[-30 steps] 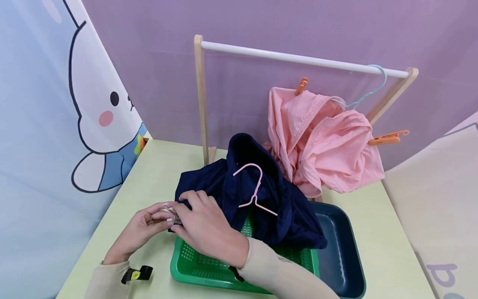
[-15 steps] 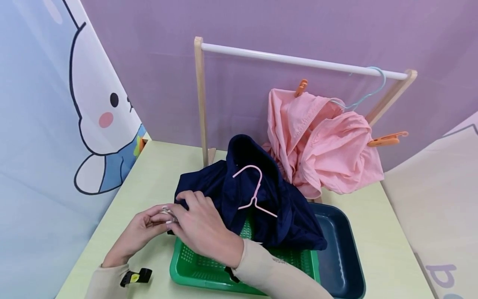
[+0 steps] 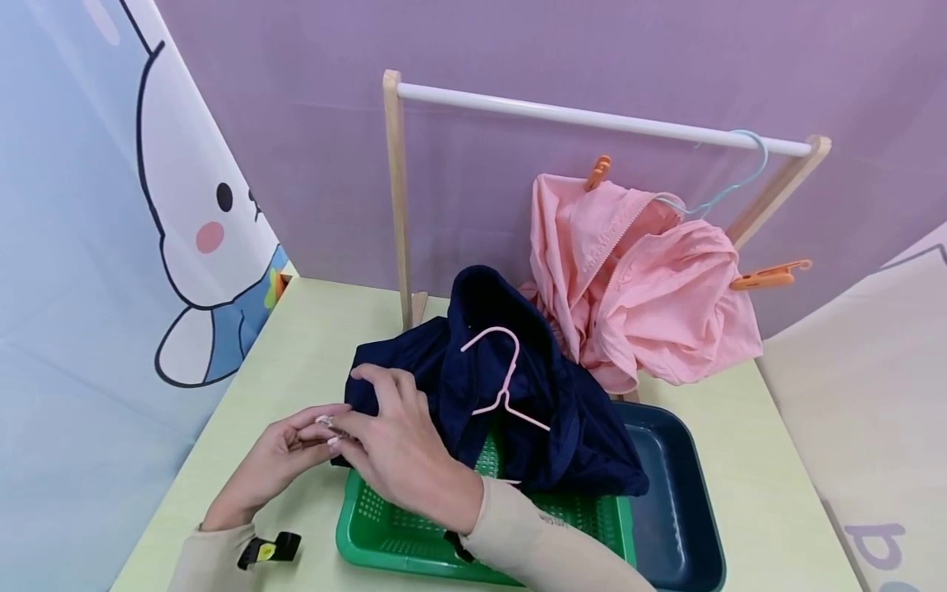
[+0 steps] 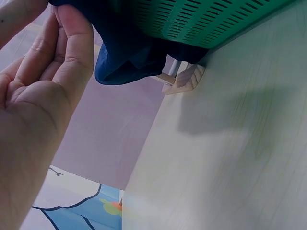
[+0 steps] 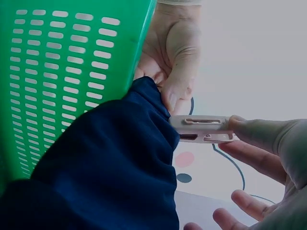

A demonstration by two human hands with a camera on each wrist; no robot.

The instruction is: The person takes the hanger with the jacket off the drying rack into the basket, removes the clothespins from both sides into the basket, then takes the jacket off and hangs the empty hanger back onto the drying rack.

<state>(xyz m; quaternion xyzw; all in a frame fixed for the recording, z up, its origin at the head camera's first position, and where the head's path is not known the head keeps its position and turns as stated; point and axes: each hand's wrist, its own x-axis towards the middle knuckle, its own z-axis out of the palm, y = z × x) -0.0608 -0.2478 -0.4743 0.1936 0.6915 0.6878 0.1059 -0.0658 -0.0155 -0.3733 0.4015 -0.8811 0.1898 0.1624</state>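
A navy hooded jacket [image 3: 477, 353] lies draped over the green basket [image 3: 399, 555], with a pink hanger [image 3: 509, 374] showing at its neck. My left hand [image 3: 270, 456] holds the jacket's edge on the left side between thumb and fingers. In the right wrist view, a pale clothes peg [image 5: 204, 123] has its jaw end at the navy cloth, beside the left thumb. My right hand [image 3: 407, 448] pinches the peg's other end between thumb and index finger, its remaining fingers spread away. From the head, the peg is mostly hidden by the hands.
Behind stands a wooden rack with a white rail [image 3: 592, 117]. A pink jacket [image 3: 644, 279] with orange pegs [image 3: 769, 276] hangs there from a light blue hanger [image 3: 732, 185]. A dark blue tray [image 3: 669, 493] sits right of the basket, partly under the navy jacket.
My right hand has shifted slightly left, and its upper fingers have lifted a little. My left hand stays at the jacket's edge. The garments and rack have not moved.
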